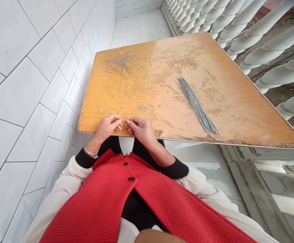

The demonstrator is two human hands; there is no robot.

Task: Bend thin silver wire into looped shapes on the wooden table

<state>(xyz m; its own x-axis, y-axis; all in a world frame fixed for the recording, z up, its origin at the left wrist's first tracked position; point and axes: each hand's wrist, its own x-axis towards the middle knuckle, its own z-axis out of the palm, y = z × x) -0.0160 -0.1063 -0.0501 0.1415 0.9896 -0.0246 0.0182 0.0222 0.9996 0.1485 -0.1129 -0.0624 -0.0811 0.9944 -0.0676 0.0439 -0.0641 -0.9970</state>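
Close together at the near edge of the wooden table (167, 114), my left hand (110, 126) and my right hand (140, 128) both pinch a thin wire (123, 125). The wire shows as a small curve between my fingertips, with a straight length rising away from me; the rest is hidden by my fingers. Just beyond my hands lie several thin wires bent into loops with straight ends, such as a looped wire (113, 110) nearest my left hand. A tangled heap of bent wires (123, 61) rests at the far left of the table.
A bundle of straight grey wires (196, 104) lies slantwise on the table's right half. The tabletop is worn, with chipped patches along its near edge. A white tiled wall (35, 94) runs along the left; a white balustrade (258, 57) stands to the right.
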